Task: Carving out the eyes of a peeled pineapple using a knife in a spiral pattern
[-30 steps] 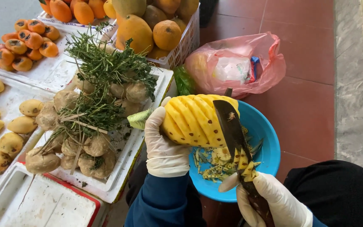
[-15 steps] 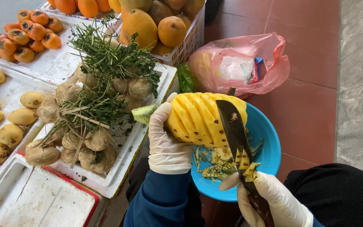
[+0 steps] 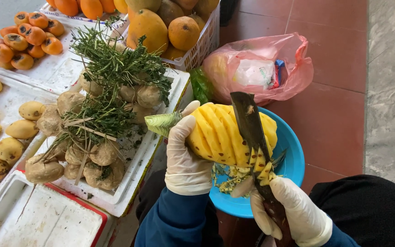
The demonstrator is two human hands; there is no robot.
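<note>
Largest in my view is the red tiled floor [image 3: 339,114], which takes up the right half. On the left stand white foam trays: the nearest big foam tray [image 3: 129,192] carries round brown tubers [image 3: 101,158] tied in bunches with leafy green stems [image 3: 115,68]. Beside it, further left, another white tray [image 3: 5,98] holds yellow mangoes [image 3: 21,129], and above that lie orange persimmons [image 3: 28,36]. At the top, a white plastic basket [image 3: 204,39] holds large orange-yellow fruits [image 3: 184,32]. Just right of the basket, a pink plastic bag [image 3: 261,66] sits on the floor, with something white and blue showing through it.

In front of the bag I see a blue plastic bowl [image 3: 293,160], with yellow-green trimmings [image 3: 232,178] lying in it. Over the bowl I hold the peeled pineapple [image 3: 220,135], tilted on its side, its cut green crown stub [image 3: 161,123] pointing left toward the tuber tray. The flesh shows slanted grooves cut across it.

My left hand [image 3: 186,155], in a white glove, wraps the crown end of the pineapple; its grip is closed on the fruit, thumb up along the top. My right hand [image 3: 289,210], also gloved, has its grip closed around the handle of a dark-bladed knife [image 3: 250,130]. The blade lies across the pineapple's right side, its tip pointing away from me, and small yellow wedges [image 3: 261,169] cling near the blade's base.
</note>
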